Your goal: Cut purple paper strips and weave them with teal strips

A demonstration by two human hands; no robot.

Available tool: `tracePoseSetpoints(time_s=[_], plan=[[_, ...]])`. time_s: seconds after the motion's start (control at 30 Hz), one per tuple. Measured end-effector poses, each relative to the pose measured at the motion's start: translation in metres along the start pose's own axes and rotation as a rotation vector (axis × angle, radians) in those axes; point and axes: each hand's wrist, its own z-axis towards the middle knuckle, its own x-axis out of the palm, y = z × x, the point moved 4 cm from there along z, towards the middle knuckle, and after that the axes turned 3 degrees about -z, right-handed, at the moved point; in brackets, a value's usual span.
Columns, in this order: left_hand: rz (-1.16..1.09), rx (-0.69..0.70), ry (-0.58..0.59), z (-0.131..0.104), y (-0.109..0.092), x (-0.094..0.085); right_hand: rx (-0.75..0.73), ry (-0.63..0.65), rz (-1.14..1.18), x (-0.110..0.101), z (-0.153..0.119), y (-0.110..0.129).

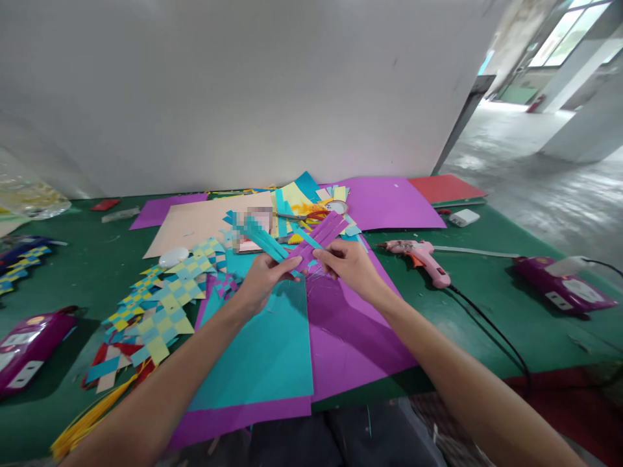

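Note:
Crossed paper strips are held up over the middle of the table, purple strips [331, 230] slanting to the upper right and teal strips [265, 239] slanting to the upper left. My left hand [260, 282] pinches them where they cross, thumb on top. On the other side, my right hand [350, 263] is closed, thumb against fingers, at a narrow teal strip [310, 239] beside the purple ones. Its fingertips partly hide what they grip. Beneath both hands lie a teal sheet [263, 350] and a purple sheet [350, 344].
Woven yellow-and-blue paper pieces [170, 298] and a yellow tassel [92, 415] lie at left. A pink glue gun [423, 256] rests at right, its cord near a purple power strip [564, 285]. Scissors [311, 215] and paper scraps sit behind the hands. A pale wall [243, 97] borders the table.

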Motion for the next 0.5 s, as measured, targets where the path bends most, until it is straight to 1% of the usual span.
tracePoseSetpoints(time_s=[0.1,0.4,0.5], plan=[[-0.01,0.002,0.004,0.0006,-0.0003,-0.0008,0.003,-0.005,0.012,0.0002,0.0004,-0.001],[0.062,-0.014,0.025,0.0011,0.0001,-0.0002,-0.025,-0.026,0.064,0.0001,0.0016,-0.0049],[0.069,0.01,-0.004,0.0025,0.0015,-0.0029,-0.035,-0.019,0.028,-0.0003,0.0017,-0.0034]])
